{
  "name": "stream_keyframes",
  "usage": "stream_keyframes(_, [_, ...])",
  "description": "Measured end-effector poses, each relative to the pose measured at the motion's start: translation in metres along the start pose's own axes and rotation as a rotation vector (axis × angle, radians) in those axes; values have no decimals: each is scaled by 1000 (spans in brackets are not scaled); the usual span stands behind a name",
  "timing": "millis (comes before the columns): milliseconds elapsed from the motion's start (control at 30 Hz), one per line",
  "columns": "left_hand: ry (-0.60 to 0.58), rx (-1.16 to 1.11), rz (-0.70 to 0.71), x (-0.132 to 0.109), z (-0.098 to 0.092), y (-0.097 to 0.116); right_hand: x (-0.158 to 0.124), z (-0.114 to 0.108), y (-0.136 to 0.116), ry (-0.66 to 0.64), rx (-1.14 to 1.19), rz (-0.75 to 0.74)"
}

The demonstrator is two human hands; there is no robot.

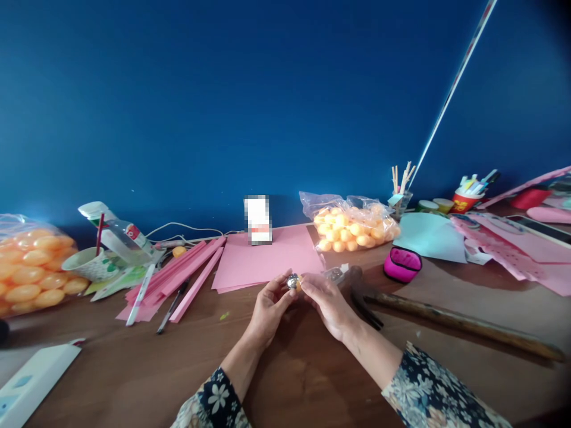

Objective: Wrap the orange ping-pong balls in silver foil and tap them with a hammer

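Over the table's middle, my left hand (269,306) pinches a shiny silver ball (292,281) between thumb and fingertips. My right hand (328,300) meets it from the other side, its fingers closed on a small orange thing (300,284) pressed close to the ball. Most of that orange thing is hidden by the fingers, so its kind cannot be told. Just right of my right hand lies a claw hammer (446,319) with a worn wooden handle. Behind both hands are flat pink paper sheets (267,260).
Bags of orange balls stand behind (352,229) and at far left (35,267). Pink paper strips (178,273), pens and a tilted plastic bottle (127,238) lie left. Rightward are a magenta pouch (402,265), light-blue paper (430,236) and a red pen cup (466,201). A blue wall closes the back.
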State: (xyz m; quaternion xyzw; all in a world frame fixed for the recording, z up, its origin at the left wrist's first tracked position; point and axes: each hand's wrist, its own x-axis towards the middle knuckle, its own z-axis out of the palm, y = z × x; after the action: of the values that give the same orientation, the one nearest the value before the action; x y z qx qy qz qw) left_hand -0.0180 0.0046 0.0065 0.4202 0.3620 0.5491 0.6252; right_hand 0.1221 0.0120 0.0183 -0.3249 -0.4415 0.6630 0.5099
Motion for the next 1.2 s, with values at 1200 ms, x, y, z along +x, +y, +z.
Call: stream_keyframes(1200, [49,36,10,-1,2,2,1,-2,2,0,-31,1])
